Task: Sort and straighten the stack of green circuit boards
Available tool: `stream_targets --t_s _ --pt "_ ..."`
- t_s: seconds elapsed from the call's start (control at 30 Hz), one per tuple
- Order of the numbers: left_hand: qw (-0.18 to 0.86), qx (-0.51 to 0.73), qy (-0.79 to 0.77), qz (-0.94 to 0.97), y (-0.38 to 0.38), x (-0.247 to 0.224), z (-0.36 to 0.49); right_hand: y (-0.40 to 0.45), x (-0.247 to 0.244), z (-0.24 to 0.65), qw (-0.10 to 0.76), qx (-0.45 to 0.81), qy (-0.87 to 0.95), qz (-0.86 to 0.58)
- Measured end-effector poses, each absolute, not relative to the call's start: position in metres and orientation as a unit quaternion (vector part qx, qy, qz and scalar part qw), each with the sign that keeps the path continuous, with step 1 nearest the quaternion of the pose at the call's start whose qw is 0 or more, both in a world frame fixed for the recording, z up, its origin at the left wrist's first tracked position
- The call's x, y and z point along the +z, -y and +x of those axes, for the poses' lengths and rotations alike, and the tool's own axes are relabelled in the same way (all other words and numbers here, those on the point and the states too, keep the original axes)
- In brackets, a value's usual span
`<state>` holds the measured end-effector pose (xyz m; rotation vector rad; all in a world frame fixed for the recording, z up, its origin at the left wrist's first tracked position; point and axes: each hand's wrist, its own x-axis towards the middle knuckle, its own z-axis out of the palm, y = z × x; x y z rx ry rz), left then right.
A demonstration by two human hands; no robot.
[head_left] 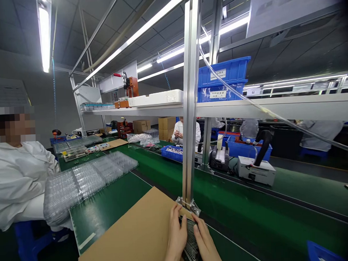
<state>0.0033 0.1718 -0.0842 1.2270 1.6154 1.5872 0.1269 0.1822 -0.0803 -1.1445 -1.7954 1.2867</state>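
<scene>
My left hand [176, 234] and my right hand [205, 238] close in from both sides on a row of thin dark boards [191, 243], packed edge to edge. They look like circuit boards, though their details are too small to make out. The fingertips of both hands reach the far end of the row, near the foot of a metal post [189, 145]. Under and left of my left hand lies a flat brown cardboard sheet [132, 232]. Part of the row is covered by my fingers.
Stacked clear plastic trays [92, 174] stand at the left, beside a seated person in white [17, 183]. A green conveyor belt [241, 216] runs past the post. A shelf [276, 106] carries blue bins [222, 80]. Another blue bin [322, 253] sits at lower right.
</scene>
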Motion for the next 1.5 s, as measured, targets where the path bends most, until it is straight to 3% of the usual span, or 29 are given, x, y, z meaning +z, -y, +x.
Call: stream_targets --t_s 0.13,0.33,0.53,0.73,0.97,1.2,1.4,1.5 --pt "0.340 0.608 -0.578 0.425 -0.176 -0.083 -0.001 -0.180 -0.082 0.132 0.322 0.485 0.695 -0.422" --pt "0.379 0.654 -0.545 0.362 -0.175 -0.077 -0.002 -0.176 -0.082 0.142 0.249 0.466 0.733 -0.429" --pt "0.401 0.678 -0.522 0.327 -0.174 -0.071 0.001 -0.185 -0.072 0.136 0.268 0.500 0.701 -0.432" --pt "0.398 0.683 -0.522 0.319 -0.173 -0.072 0.002 -0.174 -0.080 0.144 0.258 0.446 0.765 -0.387" --pt "0.378 0.682 -0.540 0.316 -0.170 -0.068 0.006 -0.162 -0.060 0.151 0.152 0.426 0.812 -0.369" --pt "0.365 0.669 -0.554 0.336 -0.174 -0.071 0.004 -0.166 -0.077 0.153 0.233 0.386 0.810 -0.375" --pt "0.350 0.637 -0.573 0.378 -0.177 -0.078 0.003 -0.160 -0.079 0.151 0.211 0.340 0.833 -0.383" --pt "0.349 0.625 -0.579 0.391 -0.175 -0.078 0.003 -0.157 -0.064 0.150 0.156 0.372 0.820 -0.406"
